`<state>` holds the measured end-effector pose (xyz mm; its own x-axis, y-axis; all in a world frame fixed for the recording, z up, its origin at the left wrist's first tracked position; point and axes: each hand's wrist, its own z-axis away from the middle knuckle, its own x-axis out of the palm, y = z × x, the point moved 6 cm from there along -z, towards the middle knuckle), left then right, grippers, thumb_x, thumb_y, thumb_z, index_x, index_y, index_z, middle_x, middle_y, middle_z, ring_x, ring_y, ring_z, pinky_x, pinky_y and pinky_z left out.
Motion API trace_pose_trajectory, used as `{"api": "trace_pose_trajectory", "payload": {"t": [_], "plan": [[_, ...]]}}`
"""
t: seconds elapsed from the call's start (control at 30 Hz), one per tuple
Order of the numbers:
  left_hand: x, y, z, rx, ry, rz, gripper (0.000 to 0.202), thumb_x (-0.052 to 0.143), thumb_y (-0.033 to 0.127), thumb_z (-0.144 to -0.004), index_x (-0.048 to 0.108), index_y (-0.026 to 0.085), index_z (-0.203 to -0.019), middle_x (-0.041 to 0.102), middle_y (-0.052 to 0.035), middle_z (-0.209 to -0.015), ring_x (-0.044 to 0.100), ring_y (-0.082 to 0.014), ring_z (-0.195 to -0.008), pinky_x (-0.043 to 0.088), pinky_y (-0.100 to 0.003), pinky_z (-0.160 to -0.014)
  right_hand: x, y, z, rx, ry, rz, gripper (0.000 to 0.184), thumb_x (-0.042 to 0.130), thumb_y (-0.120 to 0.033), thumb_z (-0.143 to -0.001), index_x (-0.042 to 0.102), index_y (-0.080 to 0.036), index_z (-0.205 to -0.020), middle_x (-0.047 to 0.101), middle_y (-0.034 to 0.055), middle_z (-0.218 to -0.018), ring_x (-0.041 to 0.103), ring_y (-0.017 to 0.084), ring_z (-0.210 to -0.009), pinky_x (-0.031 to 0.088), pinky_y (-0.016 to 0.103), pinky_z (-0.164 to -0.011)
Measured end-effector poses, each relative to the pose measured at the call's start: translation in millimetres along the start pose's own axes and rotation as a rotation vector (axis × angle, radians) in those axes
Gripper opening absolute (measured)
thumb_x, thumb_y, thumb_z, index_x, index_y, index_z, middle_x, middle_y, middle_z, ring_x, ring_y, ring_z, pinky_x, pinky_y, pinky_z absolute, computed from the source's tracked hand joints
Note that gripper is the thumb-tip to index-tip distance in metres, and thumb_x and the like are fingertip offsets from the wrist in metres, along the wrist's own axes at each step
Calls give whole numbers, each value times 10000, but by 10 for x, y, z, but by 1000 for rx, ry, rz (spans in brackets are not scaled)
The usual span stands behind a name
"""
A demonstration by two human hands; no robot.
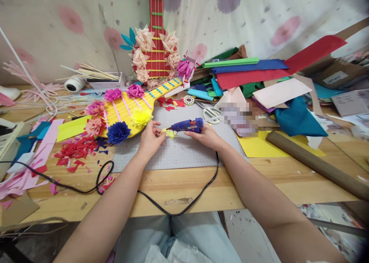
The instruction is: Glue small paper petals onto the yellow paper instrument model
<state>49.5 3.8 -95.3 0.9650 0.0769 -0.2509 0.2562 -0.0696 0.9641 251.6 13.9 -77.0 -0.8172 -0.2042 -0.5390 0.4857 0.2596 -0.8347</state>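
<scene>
A small yellow paper piece (170, 134) is held near the centre of the frame, pinched at the fingertips of the left hand (151, 137). A blue glue gun (186, 126) is gripped by the right hand (206, 136), and its nozzle is pointed left at the paper; whether contact is made cannot be told.

Both are held over a grey cutting mat (178, 155), which is laid on a wooden bench (184, 181). Just left of the left hand, a yellow paper guitar (117, 111) is seen, decorated with a bright yellow flower (141, 117), a dark blue flower (118, 133) and several pink ones.

Near the mat's upper part, a tape roll (188, 100) and scissors (211, 114) are placed. A black cord (198, 197) is looped across the bench's front edge.

At left, red paper scraps (76, 150) are strewn. At upper centre, a red guitar (156, 19) is stood upright, trimmed with pale flowers. At upper right, coloured sheets are piled, topped by a green roll (230, 62); lower down, a brown tube (311, 161) is laid aslant.
</scene>
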Motion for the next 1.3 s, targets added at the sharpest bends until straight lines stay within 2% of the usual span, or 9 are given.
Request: {"api": "trace_pose_trajectory", "payload": {"t": [0.63,0.93,1.17,1.3], "plan": [[-34,-14,-16,-21,49,32,380,629,276,-652,423,200,-962,574,37,-672,586,-115,-539,463,-192,-402,6,39,-2,2,2,19,395,600,-544,-702,674,-190,-861,624,6,-659,587,154,-688,469,284,-665],[-52,49,2,4,76,40,367,619,267,-661,418,196,-959,562,36,-672,583,-118,-561,487,-210,-426,-2,26,3,25,-8,16,370,618,-514,-705,675,-210,-906,675,22,-803,611,168,-764,474,305,-743],[-58,43,0,-7,89,19,354,618,268,-652,434,202,-948,563,38,-675,586,-118,-558,481,-211,-427,-8,24,-2,2,8,-9,386,617,-525,-700,677,-197,-893,673,25,-740,618,188,-756,486,323,-723],[-45,28,0,-12,78,26,365,626,276,-646,431,203,-946,563,39,-676,587,-119,-557,477,-209,-421,-4,40,-1,30,4,14,372,620,-510,-707,679,-202,-907,688,32,-821,624,184,-777,484,321,-746]]}}
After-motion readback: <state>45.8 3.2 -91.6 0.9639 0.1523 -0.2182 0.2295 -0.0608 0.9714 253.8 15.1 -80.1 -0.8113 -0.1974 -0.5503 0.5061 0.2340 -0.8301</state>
